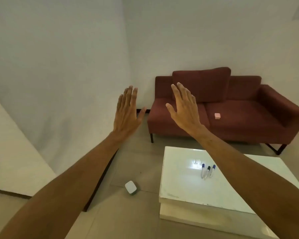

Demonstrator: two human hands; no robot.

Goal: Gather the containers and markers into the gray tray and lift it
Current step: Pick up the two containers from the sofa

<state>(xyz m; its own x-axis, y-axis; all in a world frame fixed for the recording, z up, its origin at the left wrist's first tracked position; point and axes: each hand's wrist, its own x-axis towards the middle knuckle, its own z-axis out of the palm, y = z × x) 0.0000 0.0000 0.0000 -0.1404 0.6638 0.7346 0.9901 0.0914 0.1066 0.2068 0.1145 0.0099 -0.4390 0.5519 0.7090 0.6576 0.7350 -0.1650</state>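
Dim warm light, glare on white table (pixel 183 178), soft, perhaps wide-angle-bent edges

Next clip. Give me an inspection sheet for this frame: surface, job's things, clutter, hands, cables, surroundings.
Surface: glossy white table, low, with glare from a light.
Job's things: three markers side by side on the table; white container on the floor left of the table; pink container on the sofa seat; gray tray not in view.
Clutter: nothing seen.
Hands: left hand and right hand raised flat, holding nothing.
Cables: nothing seen.
Surroundings: dark red sofa against a pale wall.
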